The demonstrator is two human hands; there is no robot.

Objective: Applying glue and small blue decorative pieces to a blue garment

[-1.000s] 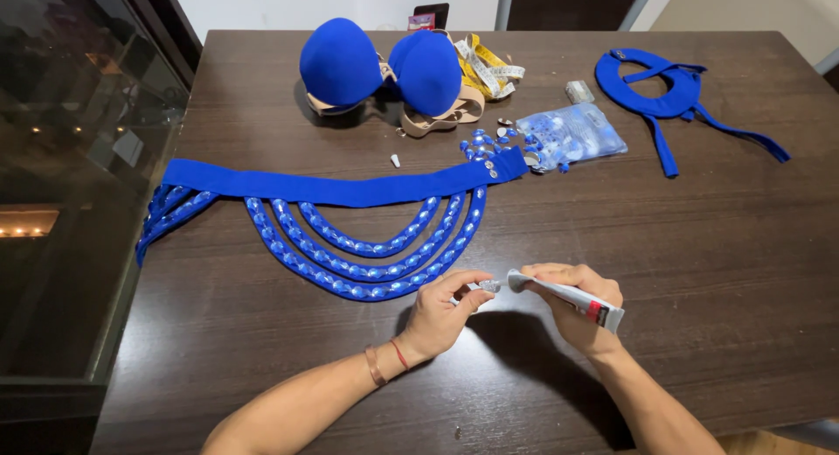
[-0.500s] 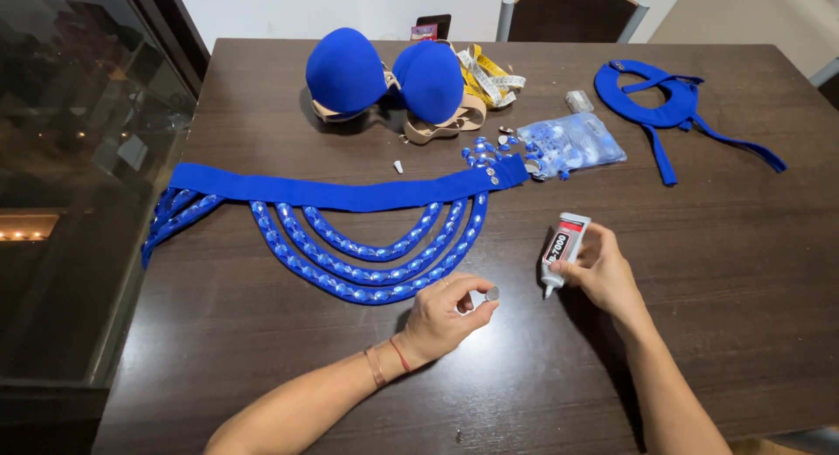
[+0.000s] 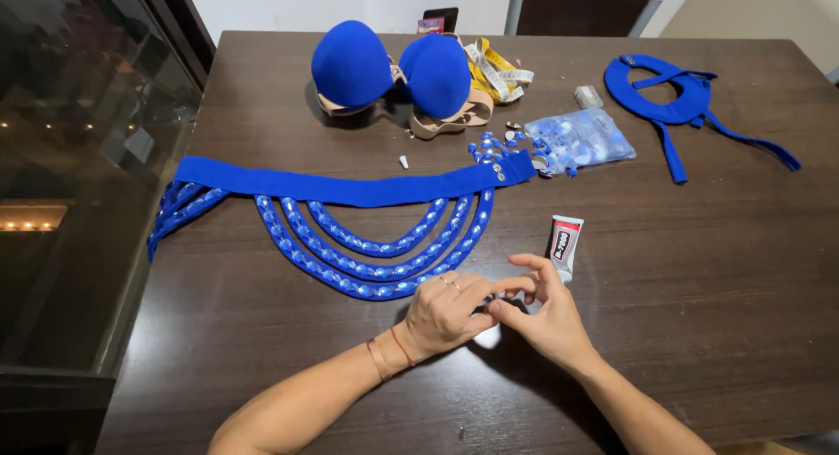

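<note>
- The glue tube now lies on the table, just beyond the right hand; a second ago that hand held it, so it has been set down.
- The right hand has come in to meet the left hand, fingertips touching over something small (too tiny to name).
- The left hand is curled, pinching that small piece; the right hand pinches at it too, no longer holding the tube.
- Both work just below the blue beaded belt, near its lowest loop.
- The bag of gems lies well apart.
</note>
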